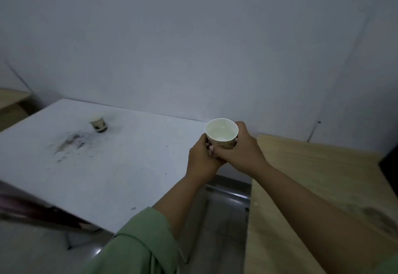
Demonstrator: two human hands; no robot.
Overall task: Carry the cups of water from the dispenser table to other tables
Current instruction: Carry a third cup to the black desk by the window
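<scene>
A paper cup of water (221,132) with a printed band is held upright in both hands, above the right edge of the white table (103,166). My left hand (202,157) wraps its left side and bottom. My right hand (241,148) wraps its right side, fingers overlapping the left hand. A second paper cup (98,124) stands on the white table near its far left part, well apart from my hands.
The white table has dark smudges (69,142) left of centre. A wooden table (323,187) stands to the right, with a floor gap (228,198) between them. A grey wall rises behind. Another wooden surface (10,99) shows at the far left.
</scene>
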